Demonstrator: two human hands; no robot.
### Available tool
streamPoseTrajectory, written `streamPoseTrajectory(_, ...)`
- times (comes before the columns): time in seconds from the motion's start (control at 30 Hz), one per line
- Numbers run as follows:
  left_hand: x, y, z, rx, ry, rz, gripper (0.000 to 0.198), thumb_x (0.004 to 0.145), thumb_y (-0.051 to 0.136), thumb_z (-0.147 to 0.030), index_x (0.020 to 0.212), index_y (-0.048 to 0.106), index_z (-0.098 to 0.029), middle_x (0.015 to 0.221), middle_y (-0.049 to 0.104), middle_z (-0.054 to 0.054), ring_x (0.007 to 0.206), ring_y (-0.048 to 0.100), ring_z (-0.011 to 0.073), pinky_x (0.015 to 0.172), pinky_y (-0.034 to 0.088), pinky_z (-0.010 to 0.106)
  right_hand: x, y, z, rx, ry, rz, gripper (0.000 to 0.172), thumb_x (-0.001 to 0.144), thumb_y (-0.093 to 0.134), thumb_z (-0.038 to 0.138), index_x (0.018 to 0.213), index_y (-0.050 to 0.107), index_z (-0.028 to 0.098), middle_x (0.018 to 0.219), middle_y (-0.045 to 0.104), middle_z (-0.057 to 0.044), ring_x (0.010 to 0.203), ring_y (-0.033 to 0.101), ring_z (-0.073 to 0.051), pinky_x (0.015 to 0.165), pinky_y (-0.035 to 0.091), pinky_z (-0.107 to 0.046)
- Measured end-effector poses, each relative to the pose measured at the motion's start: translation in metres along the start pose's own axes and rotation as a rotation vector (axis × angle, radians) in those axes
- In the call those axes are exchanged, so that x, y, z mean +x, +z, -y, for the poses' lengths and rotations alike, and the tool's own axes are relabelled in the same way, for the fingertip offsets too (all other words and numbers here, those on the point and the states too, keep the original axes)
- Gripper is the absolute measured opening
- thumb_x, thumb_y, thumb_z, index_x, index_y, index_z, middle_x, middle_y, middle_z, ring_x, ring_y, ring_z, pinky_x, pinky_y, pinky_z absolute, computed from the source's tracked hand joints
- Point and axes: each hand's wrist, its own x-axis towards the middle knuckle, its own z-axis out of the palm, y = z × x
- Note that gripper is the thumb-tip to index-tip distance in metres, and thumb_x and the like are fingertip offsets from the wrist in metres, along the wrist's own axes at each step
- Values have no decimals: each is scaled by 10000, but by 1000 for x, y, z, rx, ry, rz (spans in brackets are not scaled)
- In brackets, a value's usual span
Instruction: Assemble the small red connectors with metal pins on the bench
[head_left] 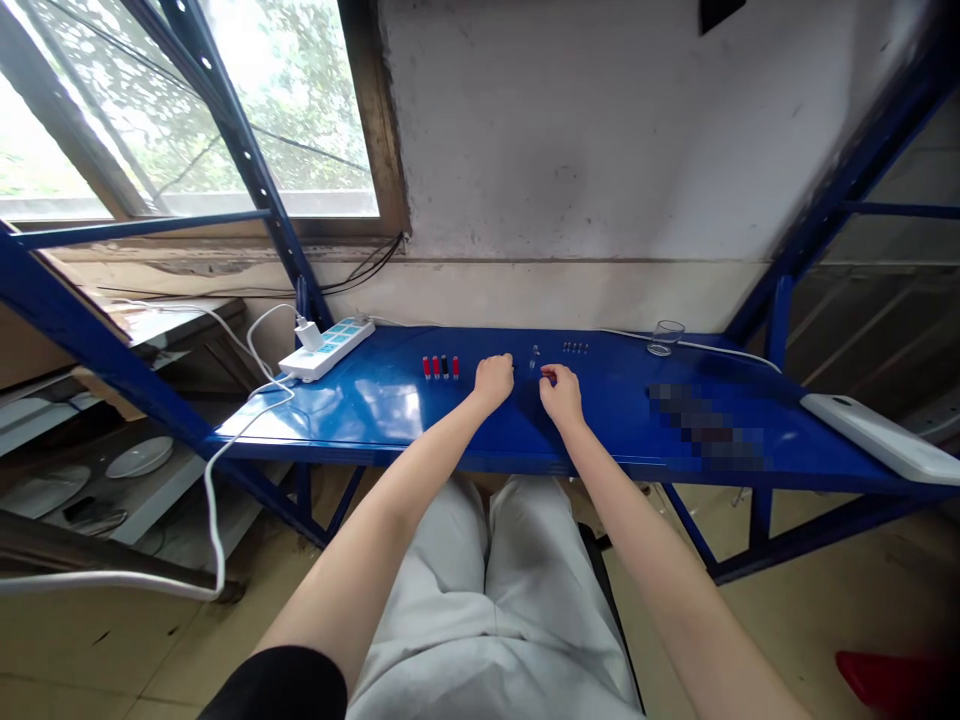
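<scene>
My left hand (pixel 495 381) is closed in a fist over the blue table, with a small dark spot at its fingertips. What it holds, if anything, is hidden. My right hand (pixel 562 393) faces it with curled fingers. A dark reddish bit shows near those fingertips, too small to name. Between and just behind the hands lie a few tiny clear or metallic pieces (pixel 534 356). To the left, several small red and black cylinders (pixel 441 367) stand in a row. Behind my right hand is a row of tiny metallic pieces (pixel 576 347).
The blue metal table (pixel 390 440) meets the wall. A white power strip (pixel 330 348) with a plugged-in cable sits at its left end. A clear glass (pixel 665 338) stands at the back right, near a blurred dark patch (pixel 705 425) and a white flat object (pixel 881 437).
</scene>
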Motion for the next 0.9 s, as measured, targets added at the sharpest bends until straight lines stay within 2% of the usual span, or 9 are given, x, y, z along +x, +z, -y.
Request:
streamPoseTrajectory(0.1,-18,-4,9,-205,-69,-24,194,855,433,-235,953,587,-169,904,657,86,854,610,198,716,456,297,6,6,-7,-79,20,126,299,732,461,184,1000,595,178,1158,552,-119,1133,435,-301,937,352,-475)
streamPoseTrajectory(0.23,-40,-4,21,-521,-183,-119,142,793,545,-235,897,613,-167,855,669,63,795,617,154,723,477,263,19,15,-10,-155,91,271,406,740,522,247,1137,569,181,1311,450,-131,1272,302,-328,1012,271,-510)
streamPoseTrajectory(0.37,-52,0,28,-831,-269,-228,164,753,596,-251,872,625,-142,810,669,73,744,628,143,696,495,254,30,24,-3,-317,187,426,508,792,489,363,1282,467,233,1425,319,-93,1344,154,-328,1057,133,-546)
streamPoseTrajectory(0.53,-56,4,30,-932,-278,-336,153,727,613,-241,844,640,-146,771,662,64,714,619,143,671,491,258,38,32,7,-483,236,553,565,862,331,459,1390,308,257,1490,173,-69,1367,58,-295,1071,51,-520)
streamPoseTrajectory(0.73,-58,4,29,-940,-235,-350,152,725,615,-259,835,653,-161,766,657,54,684,596,129,641,478,246,41,35,8,-506,230,536,583,876,287,446,1406,277,203,1487,183,-71,1364,73,-300,1070,46,-535)
streamPoseTrajectory(0.8,-59,4,30,-942,-232,-350,160,727,614,-264,842,655,-162,768,657,55,685,594,129,643,477,247,38,35,7,-464,195,472,562,873,309,416,1385,320,184,1458,260,-93,1350,138,-302,1066,74,-544)
streamPoseTrajectory(0.9,-59,4,31,-950,-234,-338,165,725,617,-259,853,656,-162,775,658,57,689,596,132,648,480,252,31,34,8,-305,110,285,483,849,369,361,1284,446,166,1326,442,-136,1260,317,-303,1015,245,-509)
